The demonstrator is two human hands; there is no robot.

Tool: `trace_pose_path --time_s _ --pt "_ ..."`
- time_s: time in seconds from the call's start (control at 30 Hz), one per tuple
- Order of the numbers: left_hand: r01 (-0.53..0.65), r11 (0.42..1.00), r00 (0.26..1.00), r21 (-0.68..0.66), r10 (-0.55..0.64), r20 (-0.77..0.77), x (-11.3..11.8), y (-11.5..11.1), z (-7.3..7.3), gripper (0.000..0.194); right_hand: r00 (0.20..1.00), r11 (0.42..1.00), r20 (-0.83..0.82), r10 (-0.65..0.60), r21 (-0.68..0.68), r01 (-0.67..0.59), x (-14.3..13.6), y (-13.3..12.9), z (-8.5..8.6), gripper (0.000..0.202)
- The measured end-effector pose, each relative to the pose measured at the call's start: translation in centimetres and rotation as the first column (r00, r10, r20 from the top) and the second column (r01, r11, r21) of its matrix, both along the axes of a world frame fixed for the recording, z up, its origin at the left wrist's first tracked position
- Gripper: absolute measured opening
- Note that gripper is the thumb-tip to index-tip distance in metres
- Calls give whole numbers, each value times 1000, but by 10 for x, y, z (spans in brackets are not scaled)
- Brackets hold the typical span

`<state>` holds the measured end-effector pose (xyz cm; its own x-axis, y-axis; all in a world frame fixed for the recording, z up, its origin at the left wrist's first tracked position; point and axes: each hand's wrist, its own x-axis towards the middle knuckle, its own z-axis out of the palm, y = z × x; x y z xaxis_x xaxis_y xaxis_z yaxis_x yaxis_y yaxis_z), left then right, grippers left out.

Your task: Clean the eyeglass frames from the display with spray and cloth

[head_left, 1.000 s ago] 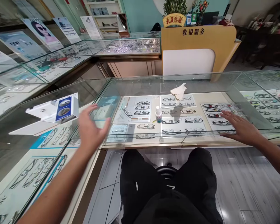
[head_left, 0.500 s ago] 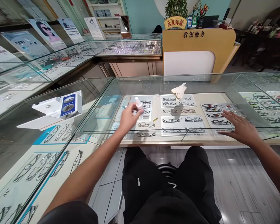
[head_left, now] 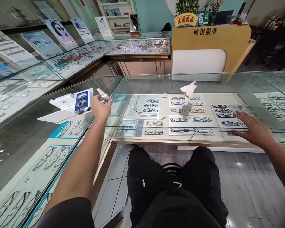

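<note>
My left hand (head_left: 101, 108) is closed around a small white bottle (head_left: 103, 94), held over the glass at the left, just right of an open white and blue box (head_left: 82, 102). My right hand (head_left: 254, 129) lies spread on the glass top at the right, holding nothing. A crumpled cream cloth (head_left: 188, 89) rests on the glass between the hands, nearer the far edge. Beneath the glass, several pairs of glasses (head_left: 154, 123) lie in rows.
Another glass display case (head_left: 137, 47) stands behind, with upright posters (head_left: 61, 34) along the left. A yellow counter (head_left: 237, 38) with a plant (head_left: 187, 6) is at the back. My knees are below the case's near edge.
My left hand has moved left with the bottle, from above the glasses to beside the open box. My right hand stays spread on the glass. The view has shifted slightly.
</note>
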<state>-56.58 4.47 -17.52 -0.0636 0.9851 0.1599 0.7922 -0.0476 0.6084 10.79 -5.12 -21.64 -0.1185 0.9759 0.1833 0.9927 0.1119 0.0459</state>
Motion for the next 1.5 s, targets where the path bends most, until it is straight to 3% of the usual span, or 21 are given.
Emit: trace_pose_path --time_s 0.07,0.17,0.23,0.27,0.3,0.33,0.43,0.53,0.73,0.97,1.17,1.27,1.33,1.4,1.5 --pt "-59 998 994 -22 61 86 16 -25 -25 45 999 999 -10 -31 9 31 -4 -3 1 88" --pt "-86 993 981 -85 99 169 39 -66 -74 45 997 997 -35 -73 7 73 -10 -6 5 84" --pt "-194 975 913 -107 219 344 58 -93 -112 48 995 997 -54 -83 5 83 -14 -7 7 82" --pt "-309 946 834 -98 319 450 69 -104 -132 49 994 997 -67 -82 11 83 -16 -8 8 82" --pt "-445 889 707 -110 424 567 81 -112 -152 50 994 997 -83 -78 20 79 -18 -9 9 81" --pt "-499 845 564 -194 487 667 93 -118 -171 52 992 996 -103 -72 38 77 -20 -9 9 80" --pt "-409 817 393 -407 560 729 121 -116 -214 36 985 993 -159 -66 86 80 -25 -11 10 77" --pt "-282 791 249 -543 607 755 130 -95 -235 26 981 990 -176 -84 94 102 -29 -12 11 77" --pt "-177 715 29 -677 691 722 119 -70 -247 32 980 989 -189 -67 119 91 -27 -12 9 77" --pt "-121 680 -109 -723 715 690 114 -73 -252 30 979 985 -196 -57 150 88 -22 -9 0 82" --pt "-108 656 -134 -747 734 665 111 -95 -248 25 979 991 -181 -96 76 111 -24 -12 4 86" --pt "-94 636 -127 -766 755 643 105 -119 -243 21 968 988 -224 -113 -126 86 -25 -16 18 99" --pt "-80 621 -117 -780 771 626 99 -135 -237 19 952 947 -283 -115 -319 20 -32 -14 35 104" --pt "-67 601 -102 -796 790 605 94 -149 -232 17 944 908 -307 -122 -420 -20 -45 1 54 103" --pt "-72 578 -67 -813 810 582 91 -166 -225 13 951 937 -295 -96 -350 -14 -65 54 73 97"
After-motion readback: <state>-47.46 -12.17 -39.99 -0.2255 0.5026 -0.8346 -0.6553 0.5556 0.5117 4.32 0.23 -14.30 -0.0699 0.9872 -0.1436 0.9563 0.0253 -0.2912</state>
